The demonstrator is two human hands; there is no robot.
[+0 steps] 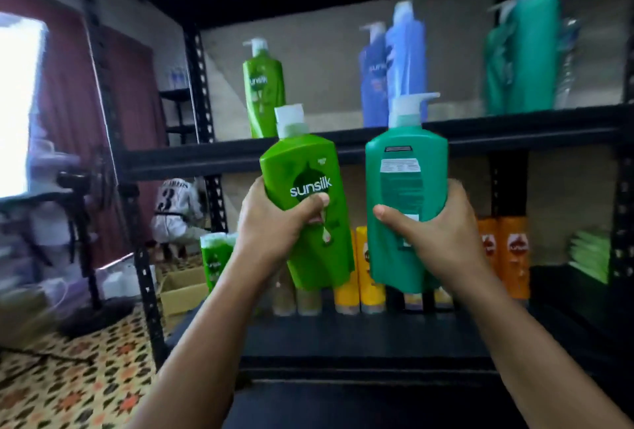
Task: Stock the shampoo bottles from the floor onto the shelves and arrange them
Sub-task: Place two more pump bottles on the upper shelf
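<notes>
Firmly wrapped: left hand (274, 219) gripping a light-green shampoo bottle (305, 209), right hand (435, 226) a teal bottle (406, 202), both raised before the upper shelf (343, 144). Likely risk: clipping the shelf's edge, or toppling the standing green bottle (263, 89) and blue bottles (391, 65) behind.

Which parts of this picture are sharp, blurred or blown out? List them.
Head view: the light green bottle in the left hand and the teal bottle in the right hand are sharp; upper-shelf blue bottles smear with motion blur; window at left is blown out; shelf uprights bow from wide-angle distortion.
</notes>
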